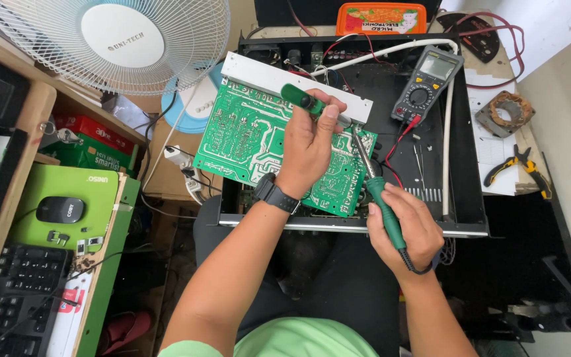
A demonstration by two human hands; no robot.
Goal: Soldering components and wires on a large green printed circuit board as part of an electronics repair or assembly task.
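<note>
A green circuit board (246, 135) with a white metal strip along its far edge is tilted up over an open black metal chassis (460, 165). My left hand (308, 149) rests on the board and grips a green tube-shaped tool (304, 99), likely a solder sucker, its tip pointing right. My right hand (408, 228) holds a green-handled soldering iron (378, 192); its metal tip touches the board just right of the left hand.
A multimeter (427, 82) with red and black leads lies in the chassis. Yellow-handled pliers (520, 168) and a wire coil (510, 111) are at the right. A white fan (120, 39), mouse (59, 209) and keyboard (24, 297) sit left.
</note>
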